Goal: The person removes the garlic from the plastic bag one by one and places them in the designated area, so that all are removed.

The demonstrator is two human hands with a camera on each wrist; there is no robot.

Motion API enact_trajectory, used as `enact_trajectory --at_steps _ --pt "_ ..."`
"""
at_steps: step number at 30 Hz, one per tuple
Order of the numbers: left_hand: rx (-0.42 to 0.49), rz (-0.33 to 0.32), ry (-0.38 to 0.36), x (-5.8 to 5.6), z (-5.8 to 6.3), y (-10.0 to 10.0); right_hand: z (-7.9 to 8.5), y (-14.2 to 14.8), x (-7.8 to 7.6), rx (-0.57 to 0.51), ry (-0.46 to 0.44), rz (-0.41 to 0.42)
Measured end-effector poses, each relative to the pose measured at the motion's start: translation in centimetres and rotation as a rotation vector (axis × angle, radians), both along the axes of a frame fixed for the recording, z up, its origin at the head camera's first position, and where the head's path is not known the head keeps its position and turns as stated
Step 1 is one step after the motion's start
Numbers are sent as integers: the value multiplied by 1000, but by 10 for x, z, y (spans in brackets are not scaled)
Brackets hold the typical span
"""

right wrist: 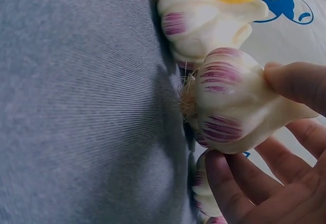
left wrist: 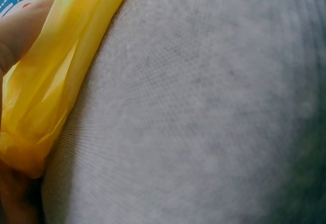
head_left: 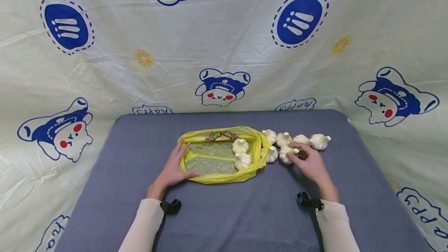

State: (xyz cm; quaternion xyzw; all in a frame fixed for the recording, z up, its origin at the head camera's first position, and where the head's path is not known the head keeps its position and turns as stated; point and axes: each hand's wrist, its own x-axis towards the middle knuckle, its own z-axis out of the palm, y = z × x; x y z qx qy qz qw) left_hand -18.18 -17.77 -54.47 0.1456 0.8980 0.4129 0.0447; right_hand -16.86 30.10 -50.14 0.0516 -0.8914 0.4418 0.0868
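A yellow plastic bag (head_left: 224, 179) lies with its mouth spread wide and its rim rolled. My left hand (head_left: 173, 169) holds the bag's left end, thumb over the near rim and fingers over the far one; yellow plastic (left wrist: 61, 66) fills the left of the left wrist view. Two garlic bulbs (head_left: 242, 161) sit inside at the right end. To the right of the bag, my right hand (head_left: 312, 166) pinches a purple-streaked garlic bulb (right wrist: 229, 102) between thumb and fingers, roots toward the table. Another garlic bulb (right wrist: 201, 23) stands just beyond it.
Several more garlic bulbs (head_left: 319, 142) cluster between the bag's right end and my right hand, most in a row behind it. Grey cloth (head_left: 231, 221) covers the table. A printed white sheet (head_left: 115, 18) hangs behind and at the sides.
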Motion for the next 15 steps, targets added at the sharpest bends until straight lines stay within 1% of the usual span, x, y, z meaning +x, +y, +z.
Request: enact_trajectory --at_steps 8,15 --pt "1 -3 8 1 -1 0 -11 2 -1 -17 -22 -14" --pt "-5 0 3 0 -1 0 -17 3 -3 33 -24 -41"
